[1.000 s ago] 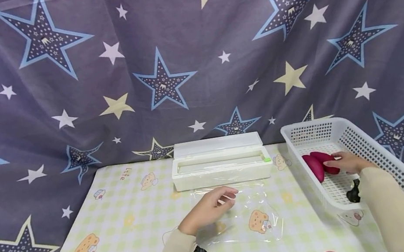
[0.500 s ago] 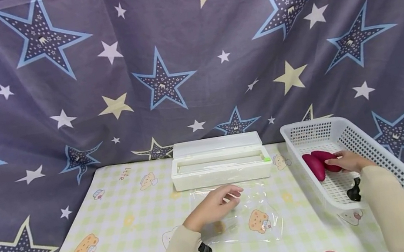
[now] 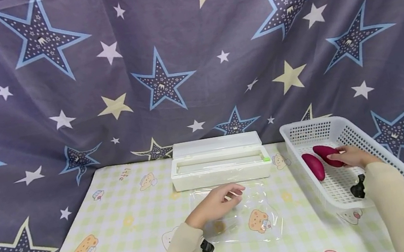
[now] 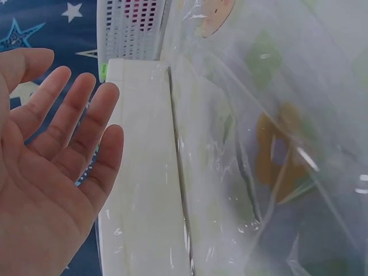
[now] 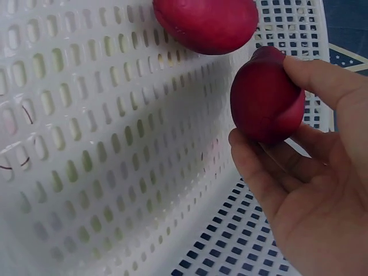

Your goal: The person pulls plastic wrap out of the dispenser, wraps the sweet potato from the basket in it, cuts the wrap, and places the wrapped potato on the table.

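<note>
My right hand (image 3: 354,157) pinches one end of a dark red sweet potato (image 3: 327,155) between thumb and fingers, inside the white basket (image 3: 386,163). In the right wrist view the held sweet potato (image 5: 267,98) appears just off the basket wall. A second sweet potato (image 3: 313,167) lies beside it along the basket's left side. My left hand (image 3: 216,204) hovers with relaxed fingers over a sheet of clear plastic film (image 3: 242,229) spread on the tablecloth. Seen from the left wrist, that palm (image 4: 49,190) holds nothing.
Behind the film stands a white cling film box (image 3: 222,178) with its lid (image 3: 216,145) raised and a green slider (image 3: 267,159) at its right end. The checked tablecloth (image 3: 125,244) covers the table. A starry curtain (image 3: 187,80) hangs at the back.
My right hand has drawn the held sweet potato a little up and away from the other one, so a gap shows between them. My left hand has drifted slightly right.
</note>
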A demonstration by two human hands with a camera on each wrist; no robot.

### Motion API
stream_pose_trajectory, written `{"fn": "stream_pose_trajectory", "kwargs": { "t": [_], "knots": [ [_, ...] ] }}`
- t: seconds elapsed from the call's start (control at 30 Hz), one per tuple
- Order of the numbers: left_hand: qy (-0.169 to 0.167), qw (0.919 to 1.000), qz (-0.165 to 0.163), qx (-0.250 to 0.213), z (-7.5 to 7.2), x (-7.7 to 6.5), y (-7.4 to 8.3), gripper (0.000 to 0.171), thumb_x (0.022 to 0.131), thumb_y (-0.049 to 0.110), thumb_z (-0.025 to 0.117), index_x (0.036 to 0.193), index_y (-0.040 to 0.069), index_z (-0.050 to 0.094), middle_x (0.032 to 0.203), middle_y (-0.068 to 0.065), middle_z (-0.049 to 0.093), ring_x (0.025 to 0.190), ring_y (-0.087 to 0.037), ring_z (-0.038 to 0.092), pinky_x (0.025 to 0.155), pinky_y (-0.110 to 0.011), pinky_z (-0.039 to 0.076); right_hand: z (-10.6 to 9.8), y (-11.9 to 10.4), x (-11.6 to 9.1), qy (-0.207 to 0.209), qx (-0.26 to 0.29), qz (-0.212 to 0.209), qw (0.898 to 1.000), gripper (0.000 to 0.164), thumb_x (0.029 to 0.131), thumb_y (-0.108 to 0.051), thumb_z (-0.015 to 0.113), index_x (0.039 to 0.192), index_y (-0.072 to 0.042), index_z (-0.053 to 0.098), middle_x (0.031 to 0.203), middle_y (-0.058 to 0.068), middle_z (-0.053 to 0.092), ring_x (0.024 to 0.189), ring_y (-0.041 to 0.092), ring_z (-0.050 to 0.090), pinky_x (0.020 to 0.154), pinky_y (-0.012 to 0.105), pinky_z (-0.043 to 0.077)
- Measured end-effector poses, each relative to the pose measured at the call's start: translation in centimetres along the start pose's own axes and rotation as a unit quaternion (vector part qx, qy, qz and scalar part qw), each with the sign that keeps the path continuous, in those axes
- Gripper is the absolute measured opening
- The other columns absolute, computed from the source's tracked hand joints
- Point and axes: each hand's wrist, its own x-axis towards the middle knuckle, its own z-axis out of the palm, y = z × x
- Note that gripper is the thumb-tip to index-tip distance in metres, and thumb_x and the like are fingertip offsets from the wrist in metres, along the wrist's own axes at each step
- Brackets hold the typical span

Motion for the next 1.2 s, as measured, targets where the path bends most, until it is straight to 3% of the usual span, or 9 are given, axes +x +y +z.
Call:
{"fn": "stream_pose_trajectory", "kwargs": {
  "t": [0.17,0.43,0.8,1.2],
  "knots": [
    [0.003,1.0,0.002,0.001,-0.1,0.6,0.2,0.028,0.104,0.021,0.056,0.132,0.016,0.062,0.122,0.002,0.065,0.108,-0.01,0.061,0.093,-0.027,0.05,-0.2,-0.3,-0.1,0.004,0.001,-0.008,1.0,0.077,0.102,-0.03,0.056,0.14,0.027,0.021,0.138,0.047,0.03,0.121,0.052,0.051,0.092,0.048,0.054],
    [0.007,0.9996,0.027,0.0,-0.1,1.5,0.6,0.027,0.104,0.016,0.057,0.13,0.011,0.063,0.119,-0.003,0.067,0.106,-0.014,0.063,0.092,-0.027,0.051,-0.3,-0.9,-0.5,0.008,-0.02,-0.027,0.999,0.076,0.103,-0.031,0.056,0.141,0.026,0.023,0.136,0.048,0.034,0.119,0.052,0.052,0.09,0.048,0.055],
    [0.021,0.9996,0.014,-0.011,-0.7,2.1,0.7,0.026,0.104,0.02,0.057,0.128,0.016,0.064,0.118,-0.002,0.066,0.106,-0.013,0.063,0.09,-0.029,0.052,-0.2,-3.0,-1.4,0.055,-0.072,-0.101,0.991,0.072,0.101,-0.032,0.058,0.139,0.022,0.032,0.129,0.043,0.047,0.116,0.054,0.05,0.093,0.061,0.047],
    [0.028,0.9993,0.011,-0.022,-0.6,2.6,1.0,0.026,0.104,0.019,0.056,0.129,0.015,0.064,0.118,0.002,0.066,0.107,-0.013,0.062,0.093,-0.029,0.05,-0.1,-4.4,-1.4,0.079,-0.081,-0.134,0.985,0.073,0.101,-0.035,0.059,0.141,0.02,0.034,0.124,0.039,0.053,0.112,0.049,0.054,0.088,0.055,0.05]
  ]
}}
